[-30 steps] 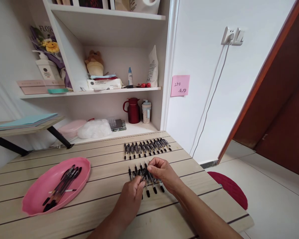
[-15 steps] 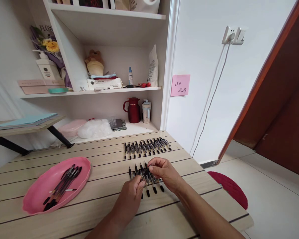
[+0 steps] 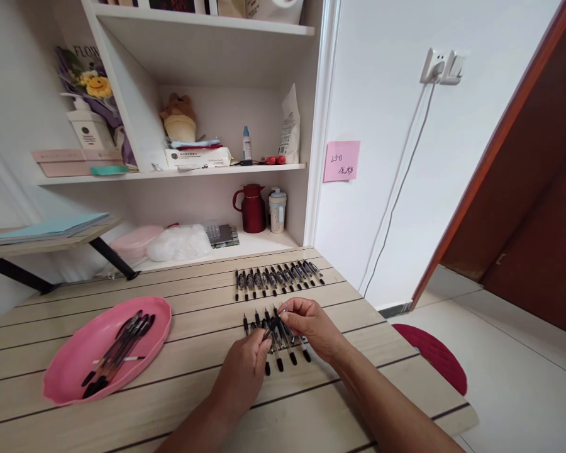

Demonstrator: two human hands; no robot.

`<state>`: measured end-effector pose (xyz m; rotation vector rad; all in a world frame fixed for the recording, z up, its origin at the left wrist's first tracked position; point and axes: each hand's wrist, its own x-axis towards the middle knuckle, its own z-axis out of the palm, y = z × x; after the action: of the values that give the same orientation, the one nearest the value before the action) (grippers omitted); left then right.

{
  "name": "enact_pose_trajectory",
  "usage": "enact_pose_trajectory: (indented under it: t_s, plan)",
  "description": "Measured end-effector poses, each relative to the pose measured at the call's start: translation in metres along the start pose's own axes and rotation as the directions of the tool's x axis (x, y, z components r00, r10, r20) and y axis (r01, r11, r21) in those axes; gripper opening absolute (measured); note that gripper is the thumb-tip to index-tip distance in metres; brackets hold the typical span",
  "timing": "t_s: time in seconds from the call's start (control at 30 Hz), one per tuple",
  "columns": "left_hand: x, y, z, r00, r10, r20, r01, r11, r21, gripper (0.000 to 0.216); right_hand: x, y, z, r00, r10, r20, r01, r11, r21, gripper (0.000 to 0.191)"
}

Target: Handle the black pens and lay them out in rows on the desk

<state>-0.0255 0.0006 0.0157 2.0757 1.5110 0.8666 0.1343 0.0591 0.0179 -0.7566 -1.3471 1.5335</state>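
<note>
Between my two hands is a black pen [image 3: 273, 325], tilted up to the right over the table. My left hand [image 3: 245, 365] is closed around its lower end. The thumb and fingertips of my right hand [image 3: 306, 322] pinch its upper tip; the small part between them is mostly hidden. Just below and behind the hands lies a row of black pens [image 3: 278, 362], partly covered by my fingers. Farther back is a second neat row of capped-looking black pens [image 3: 274, 281]. To the left, a pink oval tray [image 3: 61, 377] holds several loose dark pens [image 3: 122, 352] and a thin white stick.
The striped wooden table [image 3: 193, 402] ends at a rounded right corner, with a red round stool [image 3: 434, 362] beyond it. At the back left stands a small raised shelf [image 3: 75, 242] on black legs. A red jug [image 3: 253, 209] and a cup [image 3: 277, 211] stand in the white cabinet.
My left hand has shifted slightly left and down, and a bit more of the pen shows between the hands. My right hand keeps its pinch almost unmoved.
</note>
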Motion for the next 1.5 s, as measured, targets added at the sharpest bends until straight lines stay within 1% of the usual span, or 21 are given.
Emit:
enact_pose_trajectory:
  t_s: [0.13,0.2,0.23,0.3,0.37,0.4,0.47,0.53,0.6,0.67,0.73,0.77,0.8,0.83,0.9,0.93,0.97,1.03,1.13,1.33,1.5]
  plan:
    - [0.000,0.001,-0.001,1.000,0.001,-0.010,0.000,0.999,0.049,0.026,0.001,0.002,0.001,1.000,-0.025,0.014,0.026,0.998,-0.059,0.023]
    - [0.000,0.002,-0.002,1.000,-0.007,-0.006,0.008,0.998,0.064,0.026,0.003,0.000,-0.002,0.999,-0.044,0.025,0.046,0.991,-0.128,0.024]
    - [0.000,0.002,-0.003,1.000,-0.011,-0.007,0.011,0.998,0.068,0.026,0.005,-0.001,-0.006,0.998,-0.061,0.007,0.061,0.981,-0.184,0.025]
    - [0.000,0.002,-0.004,1.000,-0.015,-0.017,0.016,0.997,0.073,0.027,0.009,-0.005,-0.018,0.985,-0.123,-0.119,0.073,0.931,-0.357,0.024]
    - [0.001,0.001,-0.006,0.999,-0.019,-0.033,0.022,0.997,0.080,0.027,0.013,-0.007,-0.032,0.938,-0.202,-0.280,-0.005,0.804,-0.595,0.022]
    - [0.001,0.001,-0.006,0.999,-0.020,-0.041,0.024,0.996,0.084,0.027,0.014,-0.007,-0.038,0.921,-0.220,-0.323,-0.082,0.699,-0.710,0.020]
    - [0.002,-0.001,-0.007,0.998,-0.019,-0.052,0.023,0.996,0.088,0.026,0.014,-0.004,-0.047,0.918,-0.185,-0.351,-0.236,0.457,-0.858,0.015]
    - [0.002,-0.002,-0.008,0.998,-0.018,-0.057,0.022,0.996,0.085,0.024,0.012,0.001,-0.049,0.931,-0.101,-0.352,-0.318,0.252,-0.914,0.017]
    - [0.002,-0.003,-0.008,0.998,-0.018,-0.056,0.023,0.996,0.082,0.024,0.010,0.007,-0.048,0.939,-0.045,-0.341,-0.332,0.137,-0.933,0.021]
    - [0.001,-0.003,-0.008,0.999,-0.020,-0.047,0.024,0.996,0.084,0.024,0.009,0.011,-0.046,0.943,-0.031,-0.332,-0.328,0.103,-0.939,0.024]
    - [0.000,-0.003,-0.008,0.999,-0.019,-0.030,0.022,0.996,0.090,0.025,0.010,0.011,-0.045,0.935,-0.057,-0.350,-0.337,0.163,-0.927,0.022]
    - [-0.001,-0.004,-0.008,1.000,-0.016,-0.023,0.018,0.995,0.095,0.026,0.011,0.009,-0.045,0.932,-0.065,-0.356,-0.332,0.241,-0.912,0.019]
    - [-0.001,-0.004,-0.008,1.000,-0.012,-0.018,0.014,0.995,0.101,0.026,0.011,0.007,-0.044,0.933,-0.065,-0.355,-0.310,0.358,-0.880,0.013]
    - [-0.001,-0.004,-0.008,1.000,-0.008,-0.013,0.009,0.994,0.107,0.027,0.012,0.005,-0.042,0.939,-0.054,-0.339,-0.266,0.509,-0.818,0.007]
    - [-0.001,-0.004,-0.007,1.000,-0.001,-0.008,0.002,0.993,0.120,0.027,0.012,0.000,-0.035,0.965,-0.027,-0.261,-0.129,0.817,-0.562,0.005]
    - [-0.001,-0.005,-0.007,1.000,0.000,-0.005,0.001,0.992,0.126,0.027,0.011,-0.002,-0.030,0.976,-0.023,-0.219,-0.065,0.920,-0.387,0.009]
    - [-0.001,-0.005,-0.007,1.000,-0.001,-0.002,0.002,0.991,0.131,0.027,0.010,-0.003,-0.025,0.982,-0.027,-0.186,-0.015,0.976,-0.217,0.013]
    - [-0.001,-0.006,-0.006,1.000,-0.008,-0.002,0.008,0.990,0.141,0.026,0.008,-0.005,-0.015,0.986,-0.046,-0.160,0.051,0.998,0.025,0.021]
    - [0.000,-0.007,-0.006,1.000,-0.020,-0.008,0.021,0.988,0.150,0.026,0.007,-0.005,-0.007,0.985,-0.067,-0.160,0.093,0.983,0.158,0.027]
    - [-0.001,-0.007,-0.005,1.000,-0.009,-0.017,0.012,0.985,0.171,0.027,0.007,-0.004,-0.008,0.980,-0.087,-0.177,0.123,0.971,0.204,0.025]
    - [0.000,-0.008,-0.006,1.000,-0.003,-0.009,0.004,0.983,0.182,0.027,0.005,0.000,-0.003,0.996,-0.061,-0.058,0.068,0.988,0.139,0.023]
